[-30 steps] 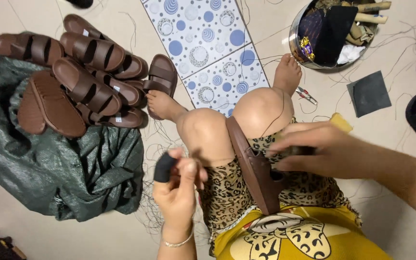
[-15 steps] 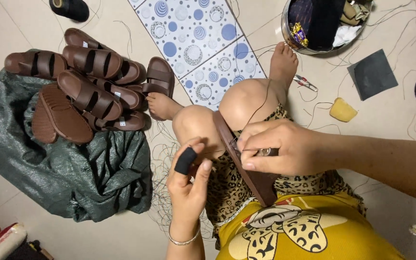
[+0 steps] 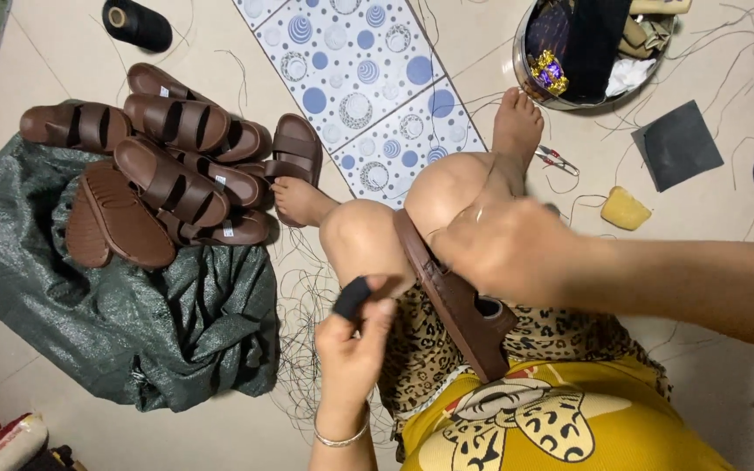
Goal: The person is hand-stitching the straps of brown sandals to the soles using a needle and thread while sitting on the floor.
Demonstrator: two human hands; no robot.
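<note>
A brown sandal (image 3: 455,301) stands on edge, clamped between my knees. My right hand (image 3: 503,249) is blurred and closed against the sandal's upper edge, by the right knee. My left hand (image 3: 351,344) is raised beside the left knee with its fingers pinched together; a black sleeve covers the thumb tip (image 3: 353,296). Thin dark thread trails over the floor below the left hand. Whether the right hand holds a needle I cannot tell.
A pile of brown sandals (image 3: 167,174) lies on a green sack (image 3: 133,323) at the left. A blue-dotted tile (image 3: 359,78) lies ahead. A metal bowl (image 3: 586,52) with cloth, small snips (image 3: 556,160), a yellow lump (image 3: 626,209), a black square (image 3: 678,144) and a black thread spool (image 3: 137,24) lie around.
My right hand has moved up along the sandal toward the knee. The left hand has dropped slightly lower. The view has shifted.
</note>
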